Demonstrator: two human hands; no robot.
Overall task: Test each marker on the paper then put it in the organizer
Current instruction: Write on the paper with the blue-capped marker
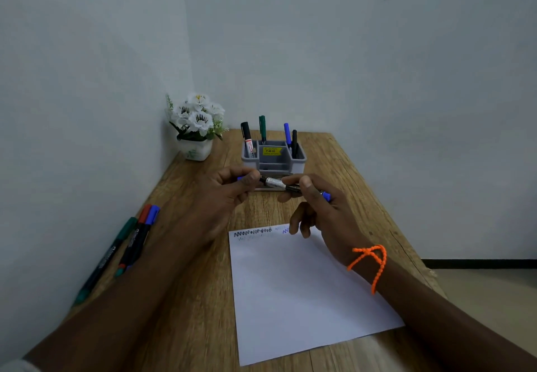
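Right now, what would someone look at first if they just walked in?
First, the two hands in the middle: the left hand and right hand both grip a blue marker above the paper. Behind them stands a grey organizer with markers in it, and white flowers sit in the corner.

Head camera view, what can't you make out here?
- Blue-ended black marker: left hand covers its cap end, right hand its rear; capped or not, unclear.
- Grey plastic organizer: yellow sticker print too small.
- Faint scribbles on white paper sheet: colour unreadable.
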